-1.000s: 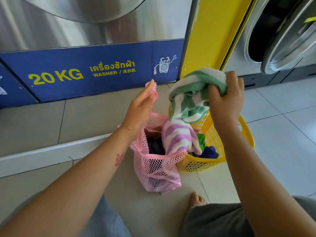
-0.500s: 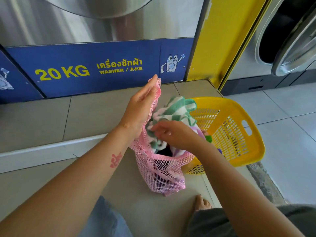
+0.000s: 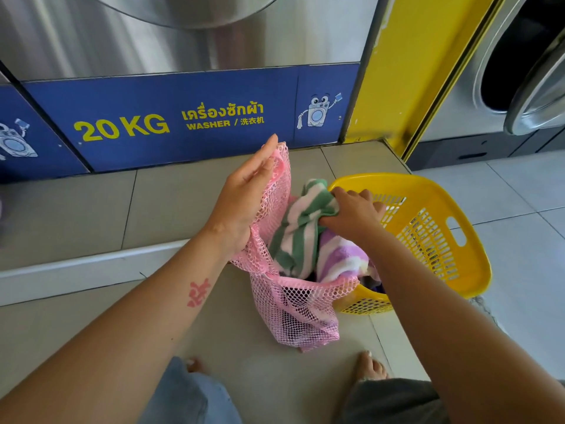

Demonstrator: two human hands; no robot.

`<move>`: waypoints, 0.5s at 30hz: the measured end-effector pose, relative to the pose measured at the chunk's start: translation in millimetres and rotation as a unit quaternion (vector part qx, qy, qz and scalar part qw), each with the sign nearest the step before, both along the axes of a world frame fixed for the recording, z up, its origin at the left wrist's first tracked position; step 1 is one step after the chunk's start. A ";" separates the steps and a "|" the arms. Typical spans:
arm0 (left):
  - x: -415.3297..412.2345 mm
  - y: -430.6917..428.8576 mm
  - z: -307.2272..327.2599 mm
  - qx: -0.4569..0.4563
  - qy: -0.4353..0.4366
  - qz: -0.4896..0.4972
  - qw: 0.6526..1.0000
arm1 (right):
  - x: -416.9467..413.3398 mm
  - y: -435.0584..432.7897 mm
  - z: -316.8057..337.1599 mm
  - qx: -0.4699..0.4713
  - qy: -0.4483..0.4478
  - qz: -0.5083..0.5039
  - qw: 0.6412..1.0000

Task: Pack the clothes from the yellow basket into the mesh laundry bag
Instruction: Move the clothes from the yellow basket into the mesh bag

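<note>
A pink mesh laundry bag [image 3: 301, 313] stands on the floor with its mouth held up. My left hand [image 3: 247, 194] holds the bag's far rim, thumb pinching the mesh against nearly straight fingers. A green-and-white striped cloth [image 3: 298, 228] lies in the bag's mouth, and my right hand [image 3: 351, 214] grips its upper end. Beside it a purple-and-white striped cloth [image 3: 341, 260] drapes over the bag's edge. The yellow basket [image 3: 458, 215] leans tilted right behind the bag, with dark clothes barely visible at its bottom.
A steel washer with a blue "20 KG" panel [image 3: 171, 123] rises behind a raised tiled step [image 3: 76, 206]. A yellow pillar [image 3: 406, 71] and another washer with an open door [image 3: 532, 78] stand at the right. My bare feet [image 3: 371, 368] are near the bag.
My right hand has brought the green striped cloth down from above the basket into the bag's mouth and now presses it deeper. The left hand has kept the rim up.
</note>
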State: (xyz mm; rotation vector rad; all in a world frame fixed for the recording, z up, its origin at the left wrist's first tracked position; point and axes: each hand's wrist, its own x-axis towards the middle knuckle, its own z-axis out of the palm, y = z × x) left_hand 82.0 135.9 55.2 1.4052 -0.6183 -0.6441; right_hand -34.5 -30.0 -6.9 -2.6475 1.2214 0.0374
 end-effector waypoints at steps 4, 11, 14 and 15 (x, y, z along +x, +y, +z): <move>6.9 1.3 2.3 0.001 0.020 0.015 1.000 | -1.5 23.5 3.5 -0.183 -0.099 0.072 0.975; 8.4 0.1 3.4 -0.023 0.055 0.003 0.998 | 12.1 89.6 -9.6 -0.289 -0.157 0.210 0.920; 6.0 -0.2 4.2 -0.007 0.045 -0.009 0.999 | 10.3 92.7 -24.5 -0.069 0.043 0.296 0.952; 5.3 -0.5 4.5 -0.005 0.042 -0.013 0.999 | 8.3 88.9 -27.8 -0.019 0.097 0.288 0.952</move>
